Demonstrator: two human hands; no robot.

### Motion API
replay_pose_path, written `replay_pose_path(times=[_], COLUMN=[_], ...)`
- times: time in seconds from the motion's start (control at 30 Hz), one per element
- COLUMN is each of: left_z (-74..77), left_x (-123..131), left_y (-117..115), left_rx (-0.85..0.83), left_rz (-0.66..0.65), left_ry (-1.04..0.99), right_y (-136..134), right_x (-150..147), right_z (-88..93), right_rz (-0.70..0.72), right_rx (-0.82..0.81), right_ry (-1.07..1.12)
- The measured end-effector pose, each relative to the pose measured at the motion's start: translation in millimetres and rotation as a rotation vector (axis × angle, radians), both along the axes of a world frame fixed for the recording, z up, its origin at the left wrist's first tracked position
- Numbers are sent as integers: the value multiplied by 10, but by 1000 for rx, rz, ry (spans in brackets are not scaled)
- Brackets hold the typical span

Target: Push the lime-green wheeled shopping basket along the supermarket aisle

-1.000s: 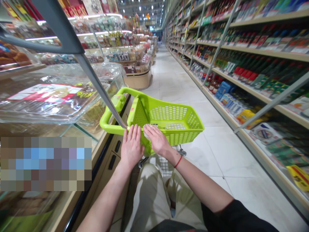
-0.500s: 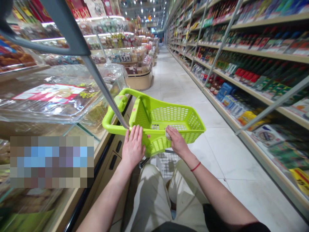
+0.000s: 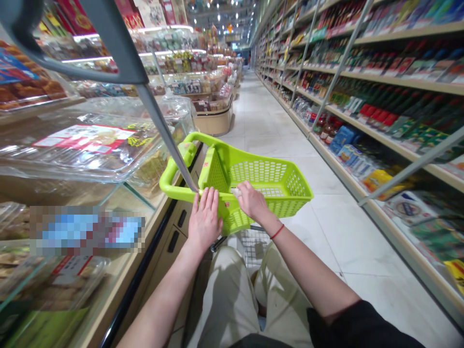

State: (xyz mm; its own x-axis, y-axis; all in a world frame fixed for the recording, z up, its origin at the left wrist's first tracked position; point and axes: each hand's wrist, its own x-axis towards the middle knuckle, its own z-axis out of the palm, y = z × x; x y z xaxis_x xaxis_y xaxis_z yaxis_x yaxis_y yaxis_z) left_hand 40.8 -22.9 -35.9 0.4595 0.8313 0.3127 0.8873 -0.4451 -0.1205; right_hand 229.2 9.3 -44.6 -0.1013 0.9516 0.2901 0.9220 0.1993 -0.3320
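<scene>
A lime green plastic shopping basket sits on a wheeled frame in front of my legs. My left hand lies flat against the basket's near wall, fingers stretched out and together, holding nothing. My right hand rests on the near rim, a red band on its wrist. Its fingers are curled on a small white wad pressed against the rim; what the wad is I cannot make out. The basket's green handle loops out to the left.
A glass display counter with packaged baked goods runs along my left, close to the basket. Long shelves of bottles and packets line the right. Between them a white tiled aisle runs ahead. A grey metal strut slants across the left.
My right hand slid right along the near rim, then came back left toward the middle with the white wad. My left hand has stayed on the basket's wall.
</scene>
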Motion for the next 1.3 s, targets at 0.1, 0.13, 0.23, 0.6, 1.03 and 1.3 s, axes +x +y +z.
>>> replay_pose_path(times=[0.1,0.13,0.23,0.6,1.03,1.3], left_z=[-3,-4,-9,-15,-46,36], left_x=[1,4,14,3,-31,-88], left_y=[6,7,-1,-12,20,26], left_rx=[-6,-9,-8,13,27,45], left_rz=[3,4,8,-3,-50,-14], left_ry=[-4,-5,-4,-4,16,22], right_y=[-53,-68,-78,-33,59,73], right_x=[-41,-55,-121,-182,-719,-262], right_z=[-6,-6,5,46,-98,-391], right_rz=[-16,-15,3,-143,81,52], right_rx=[-9,2,36,127,295,277], right_ry=[-32,-39,-68,80,360,263])
